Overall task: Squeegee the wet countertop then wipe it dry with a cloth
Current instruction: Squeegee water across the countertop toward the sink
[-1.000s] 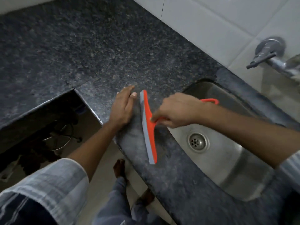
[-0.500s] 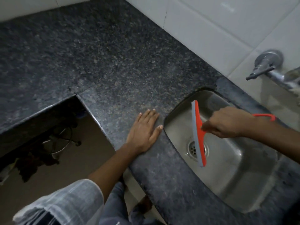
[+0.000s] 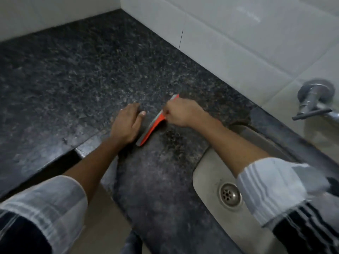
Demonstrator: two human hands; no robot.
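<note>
An orange squeegee (image 3: 153,125) with a grey rubber blade lies edge-down on the dark speckled granite countertop (image 3: 73,79), a little left of the sink. My right hand (image 3: 181,111) grips its handle, fingers curled round it; the hand hides most of the handle. My left hand (image 3: 127,124) rests flat on the countertop just left of the blade, fingers straight. No cloth shows in view.
A steel sink (image 3: 207,178) with a round drain (image 3: 230,196) sits at the lower right. A metal tap (image 3: 313,101) sticks out of the white tiled wall (image 3: 238,37). The counter's front edge has a cut-out at lower left, with floor below.
The squeegee went right over the sink, then came back left onto the counter beside my left hand. The view shifted toward the back wall.
</note>
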